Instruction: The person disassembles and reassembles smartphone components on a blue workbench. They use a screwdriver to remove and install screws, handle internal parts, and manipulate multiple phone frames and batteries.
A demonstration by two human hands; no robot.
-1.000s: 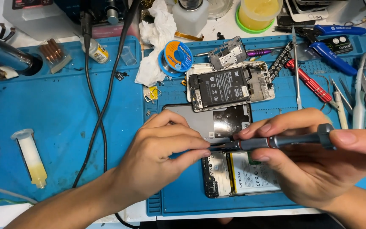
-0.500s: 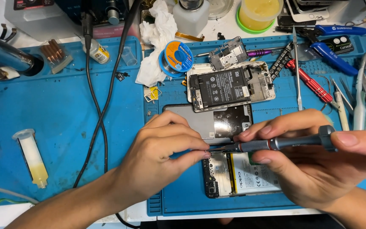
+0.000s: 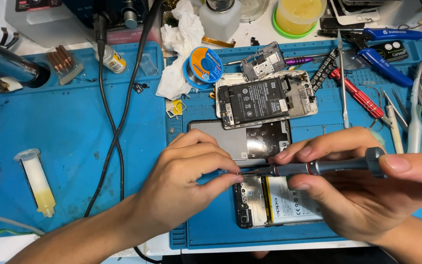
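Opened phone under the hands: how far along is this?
Done: the opened phone has its back off, battery and board exposed. In hand: the right hand holds a screwdriver level, tip at the left hand fingertips above the phone's top edge. Left: the phone is still open.

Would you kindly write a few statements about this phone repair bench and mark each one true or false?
1. The right hand holds a dark screwdriver. True.
2. The left hand grips the syringe. False: the syringe lies alone on the blue mat, far to the left.
3. An opened phone lies under both hands. True.
4. The solder spool sits on the second opened phone. False: it rests on the mat beside a white tissue.
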